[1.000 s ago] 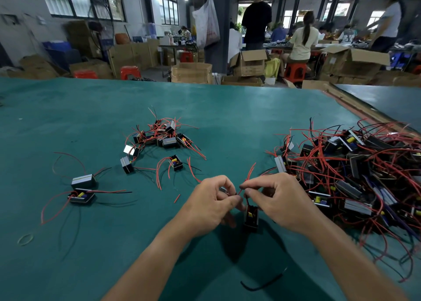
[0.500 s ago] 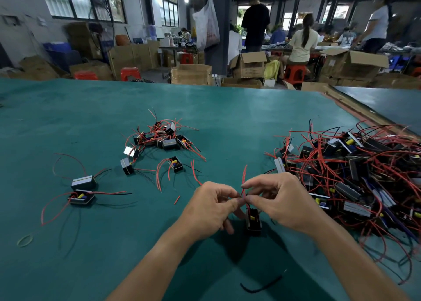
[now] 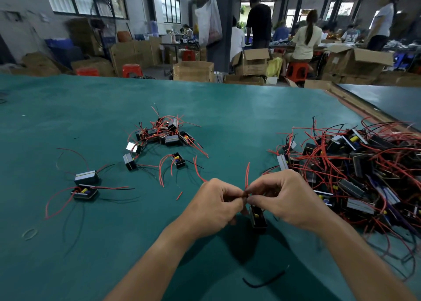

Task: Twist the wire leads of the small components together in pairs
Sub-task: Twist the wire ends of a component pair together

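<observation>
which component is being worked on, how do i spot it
On the green table, find the left hand and right hand pinching red leads together. The component sits right below them, the only one being held by its leads.

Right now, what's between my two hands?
In the head view, red wire leads pinched by the left hand and right hand, with a small black component just below.

Small black box-shaped component point(image 3: 258, 218): upright, centre foreground, thin red wire leads point(image 3: 247, 175) rising from it. Large tangled heap of like components point(image 3: 355, 164): right of green tabletop point(image 3: 227, 109). Smaller cluster of same point(image 3: 166, 134): centre-left.
</observation>
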Tool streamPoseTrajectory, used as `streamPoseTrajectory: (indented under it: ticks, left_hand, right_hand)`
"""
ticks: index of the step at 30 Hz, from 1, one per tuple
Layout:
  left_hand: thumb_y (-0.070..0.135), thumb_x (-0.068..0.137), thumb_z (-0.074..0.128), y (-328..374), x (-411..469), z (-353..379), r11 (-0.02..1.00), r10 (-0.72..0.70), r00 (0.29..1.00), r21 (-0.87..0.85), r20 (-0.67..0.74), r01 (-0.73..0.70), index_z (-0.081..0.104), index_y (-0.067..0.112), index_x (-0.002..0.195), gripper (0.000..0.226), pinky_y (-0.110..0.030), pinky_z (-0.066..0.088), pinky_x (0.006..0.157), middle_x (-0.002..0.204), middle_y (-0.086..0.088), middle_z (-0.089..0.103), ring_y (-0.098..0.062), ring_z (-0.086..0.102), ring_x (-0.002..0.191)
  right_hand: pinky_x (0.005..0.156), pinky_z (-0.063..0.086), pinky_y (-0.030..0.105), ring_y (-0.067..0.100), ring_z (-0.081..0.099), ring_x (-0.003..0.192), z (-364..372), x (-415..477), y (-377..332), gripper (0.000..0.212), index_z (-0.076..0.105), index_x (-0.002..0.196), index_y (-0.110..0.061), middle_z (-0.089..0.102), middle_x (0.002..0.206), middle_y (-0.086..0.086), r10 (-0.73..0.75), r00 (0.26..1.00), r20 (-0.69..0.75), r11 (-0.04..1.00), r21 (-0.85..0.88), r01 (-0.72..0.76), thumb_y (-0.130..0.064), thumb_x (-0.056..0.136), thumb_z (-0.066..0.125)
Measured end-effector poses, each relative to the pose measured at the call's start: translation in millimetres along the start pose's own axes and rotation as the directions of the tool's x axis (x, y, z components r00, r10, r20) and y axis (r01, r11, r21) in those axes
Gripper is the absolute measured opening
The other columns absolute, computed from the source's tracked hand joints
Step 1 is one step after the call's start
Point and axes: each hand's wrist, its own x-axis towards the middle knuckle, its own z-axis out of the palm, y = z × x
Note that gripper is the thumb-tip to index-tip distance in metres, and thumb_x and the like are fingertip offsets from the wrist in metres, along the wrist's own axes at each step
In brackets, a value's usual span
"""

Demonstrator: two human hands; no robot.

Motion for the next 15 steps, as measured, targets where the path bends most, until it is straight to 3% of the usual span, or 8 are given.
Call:
streamPoseTrajectory:
  ticks: [2,6,9,15]
  left_hand:
    - [0.008,0.088,0.056,0.2,0.3,1.2,1.000,0.001,1.000,-0.002,-0.011,-0.001,0.066,0.016,0.061,0.030,-0.020,0.038,0.048,0.052,0.000,0.050,-0.008,0.049,0.044]
    - [0.013,0.089,0.059,-1.6,1.5,1.7,0.999,0.007,1.000,0.035,-0.012,-0.007,0.067,0.020,0.061,0.030,-0.020,0.036,0.047,0.049,0.002,0.052,-0.006,0.048,0.043]
    - [0.017,0.083,0.058,-2.0,1.3,2.1,0.999,0.009,1.000,0.049,-0.027,-0.008,0.066,0.022,0.060,0.026,-0.021,0.037,0.047,0.046,0.003,0.054,-0.005,0.049,0.042]
    - [0.024,0.077,0.055,-5.7,2.2,6.6,0.998,0.025,0.996,0.051,-0.087,-0.020,0.071,0.012,0.075,0.020,-0.040,0.052,0.049,0.064,-0.014,0.068,-0.014,0.056,0.046]
  right_hand:
    - [0.055,0.049,0.029,0.009,0.061,0.057,0.2,-0.1,0.6,0.013,0.077,0.075,-0.020,0.073,0.067,-0.003,0.003,1.000,0.012,1.000,-0.010,-0.003,-0.008,0.076,0.081]
    - [0.058,0.052,0.038,0.022,0.065,0.060,0.4,0.1,2.2,0.012,0.077,0.076,-0.022,0.073,0.068,-0.004,0.006,1.000,0.009,1.000,-0.006,-0.006,-0.010,0.078,0.080]
    - [0.059,0.052,0.035,0.013,0.063,0.059,0.9,0.3,2.7,0.013,0.076,0.079,-0.024,0.073,0.068,-0.002,0.006,0.999,0.043,0.999,0.031,-0.007,-0.011,0.078,0.079]
    - [0.061,0.048,0.036,0.014,0.060,0.061,1.5,-1.5,0.0,0.015,0.074,0.084,-0.019,0.073,0.069,0.008,0.045,0.994,0.099,0.989,0.133,-0.058,-0.005,0.080,0.078]
